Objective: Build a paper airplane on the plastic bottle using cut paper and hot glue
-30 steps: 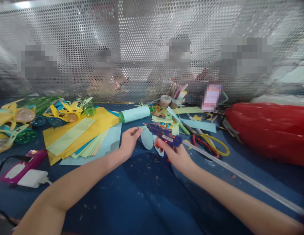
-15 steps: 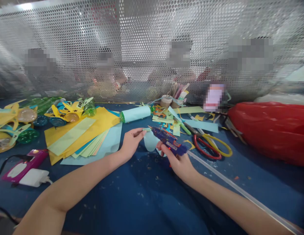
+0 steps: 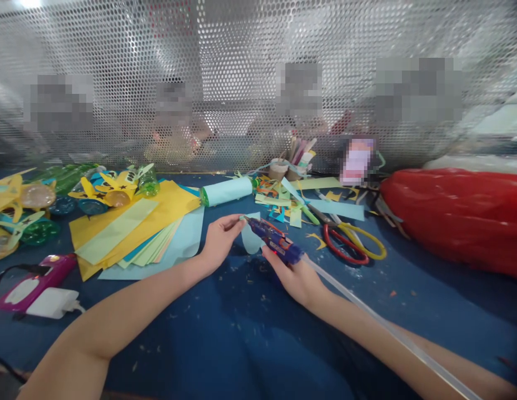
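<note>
My left hand (image 3: 220, 244) is closed in a pinch on a light blue paper piece (image 3: 251, 241) with a rounded lower edge, over the middle of the table. Wrapped round the handle of a dark blue hot glue gun (image 3: 275, 240) is my right hand (image 3: 297, 280). The gun's nozzle points left and meets the paper's edge at my left fingertips; whether glue is coming out is too small to see. A long clear glue stick (image 3: 366, 311) runs out of its back along my right forearm. A small red light shows on the gun.
Paper sheets (image 3: 116, 233) and yellow flower-shaped bottle crafts (image 3: 116, 191) lie left, near a magenta power strip (image 3: 37, 283). Behind are a paper-wrapped green bottle (image 3: 227, 191) and paper scraps. Scissors (image 3: 345, 244) and a red bag (image 3: 453, 216) lie right. People sit behind a perforated metal screen (image 3: 237, 66).
The glue gun's nozzle has moved left, up to my left fingertips, along the paper's edge. Both hands keep their grip. The whole view has shifted slightly.
</note>
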Motion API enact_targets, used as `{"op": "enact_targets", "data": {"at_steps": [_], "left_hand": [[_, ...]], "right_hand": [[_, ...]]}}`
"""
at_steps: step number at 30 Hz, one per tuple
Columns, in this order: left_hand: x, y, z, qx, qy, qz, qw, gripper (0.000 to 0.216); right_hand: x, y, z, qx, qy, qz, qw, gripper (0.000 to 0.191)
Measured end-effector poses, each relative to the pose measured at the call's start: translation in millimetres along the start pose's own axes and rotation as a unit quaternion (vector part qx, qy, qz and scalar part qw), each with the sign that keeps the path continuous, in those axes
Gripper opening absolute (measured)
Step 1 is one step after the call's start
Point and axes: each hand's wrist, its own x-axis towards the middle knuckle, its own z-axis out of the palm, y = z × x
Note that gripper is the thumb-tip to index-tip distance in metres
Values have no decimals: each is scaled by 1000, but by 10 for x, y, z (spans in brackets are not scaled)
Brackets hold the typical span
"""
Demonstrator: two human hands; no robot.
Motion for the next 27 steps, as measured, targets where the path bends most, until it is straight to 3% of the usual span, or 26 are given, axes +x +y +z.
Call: {"op": "enact_targets", "data": {"at_steps": [16, 22, 27], "left_hand": [[8, -9, 5, 17, -22, 15, 1000, 21], [4, 14, 12, 18, 5, 4, 1000, 26], [-10, 43, 19, 11, 6, -5, 1000, 30]], "right_hand": [[5, -5, 29, -65, 3, -25, 998, 28], [7, 23, 37, -85, 40, -24, 995, 30], [33, 0, 4, -94, 17, -2, 995, 30]]}}
